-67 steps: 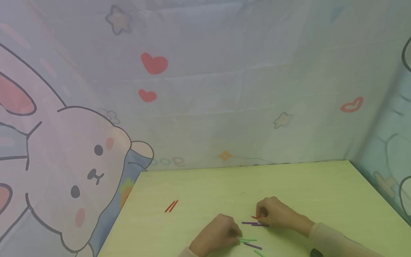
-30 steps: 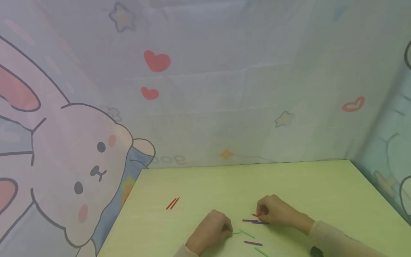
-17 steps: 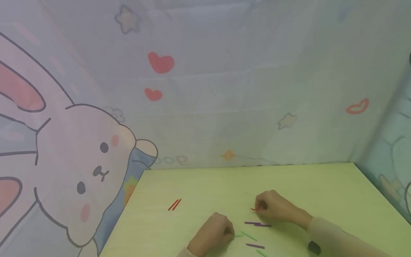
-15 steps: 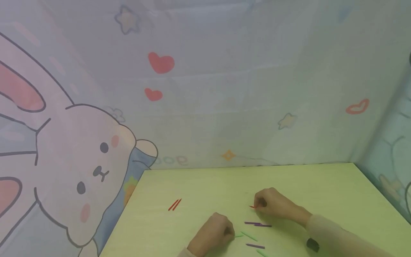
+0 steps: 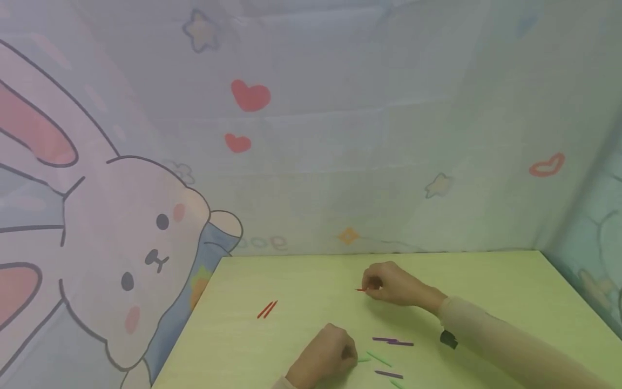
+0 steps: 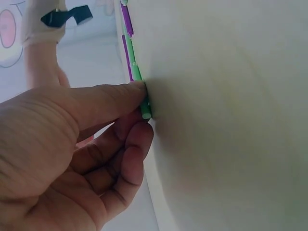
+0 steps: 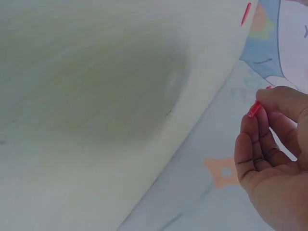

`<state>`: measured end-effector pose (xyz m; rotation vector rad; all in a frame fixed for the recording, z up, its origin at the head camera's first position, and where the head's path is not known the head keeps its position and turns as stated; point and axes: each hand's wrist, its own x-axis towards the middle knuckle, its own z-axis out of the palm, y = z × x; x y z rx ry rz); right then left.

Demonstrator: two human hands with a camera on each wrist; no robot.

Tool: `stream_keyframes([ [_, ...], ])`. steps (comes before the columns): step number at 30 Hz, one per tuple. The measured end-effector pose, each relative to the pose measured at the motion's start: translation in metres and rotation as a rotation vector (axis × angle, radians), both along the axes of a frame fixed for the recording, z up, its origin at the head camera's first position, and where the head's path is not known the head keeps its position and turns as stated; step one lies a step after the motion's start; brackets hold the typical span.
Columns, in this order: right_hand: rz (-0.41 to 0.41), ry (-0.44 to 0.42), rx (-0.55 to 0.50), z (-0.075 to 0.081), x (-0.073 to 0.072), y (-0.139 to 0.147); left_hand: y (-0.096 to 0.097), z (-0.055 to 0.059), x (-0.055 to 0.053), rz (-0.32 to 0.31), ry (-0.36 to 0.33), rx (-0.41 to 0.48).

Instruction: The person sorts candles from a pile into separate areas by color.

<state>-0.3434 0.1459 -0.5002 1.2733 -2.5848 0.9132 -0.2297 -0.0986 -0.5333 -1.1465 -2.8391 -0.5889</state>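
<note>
My right hand (image 5: 400, 285) pinches a short red stick (image 7: 255, 109) between thumb and fingers, held over the back middle of the table. Lower down, my left hand (image 5: 326, 354) grips the end of a green stick (image 6: 146, 110) at the table surface, thumb against fingers. Right of that hand lie another green stick (image 5: 379, 359) and a purple stick (image 5: 389, 374). A third green stick (image 5: 396, 384) is cut off by the frame's bottom edge. Two purple sticks (image 5: 385, 339) overlap a little farther back. On the left side, two red sticks (image 5: 268, 309) lie side by side, slanted.
The pale yellow table (image 5: 486, 302) meets a printed cloth backdrop (image 5: 311, 178) at its back edge. A rabbit figure (image 5: 131, 232) is printed on the cloth at left. A dark strap piece (image 5: 448, 339) hangs below the right sleeve (image 5: 505, 335).
My right hand has lifted the red stick away from the purple sticks and carried it back and left. My left hand drew its green stick slightly left, apart from the other green one, then stayed.
</note>
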Motion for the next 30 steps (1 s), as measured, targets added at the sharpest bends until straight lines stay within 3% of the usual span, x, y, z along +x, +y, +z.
stream_keyframes([
  [14,0.176,-0.006,0.063,0.012,-0.030,-0.078,-0.005,-0.003,0.006,0.000,-0.062,0.105],
  [19,0.241,0.039,0.064,0.008,-0.036,-0.101,-0.005,-0.004,0.008,0.006,-0.087,0.106],
  [30,0.318,0.055,0.092,-0.005,-0.045,-0.134,-0.007,-0.004,0.010,-0.001,-0.066,0.115],
])
